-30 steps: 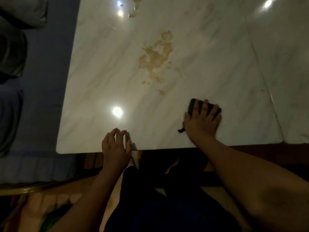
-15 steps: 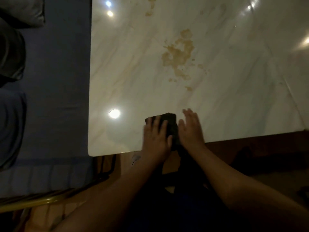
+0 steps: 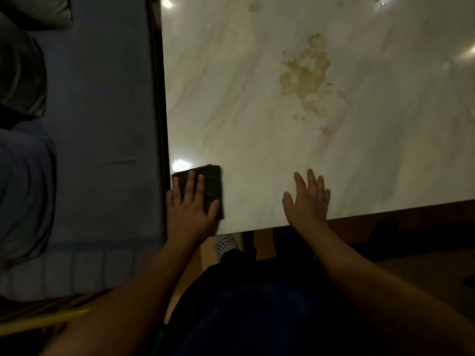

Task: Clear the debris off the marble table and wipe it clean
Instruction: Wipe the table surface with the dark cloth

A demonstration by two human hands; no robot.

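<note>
Surface: your marble table (image 3: pixel 231 98) fills the upper right of the view, pale with grey veins and glossy. A lamp glare (image 3: pixel 180 164) sits near its left edge.
Mess: a tan, blotchy spill (image 3: pixel 305 73) lies in the middle of the top, well apart from both your hands, with small specks trailing toward you. A smaller tan blotch (image 3: pixel 254 6) shows at the far edge of the view.
Cloth: the dark folded cloth (image 3: pixel 212 183) lies flat on the near left corner of the table, right at its left edge.
Left hand: your left hand (image 3: pixel 189 209) presses down on the cloth with straight fingers laid flat, not curled round it; the thumb points right, along the cloth's near side.
Right hand: your right hand (image 3: pixel 307 204) rests flat on the bare marble at the near edge, fingers spread, holding nothing, well to the right of the cloth.
Surroundings: a blue cushioned seat (image 3: pixel 102 98) runs along the table's left side, and a pale perforated shoe (image 3: pixel 225 244) shows below the near edge.
</note>
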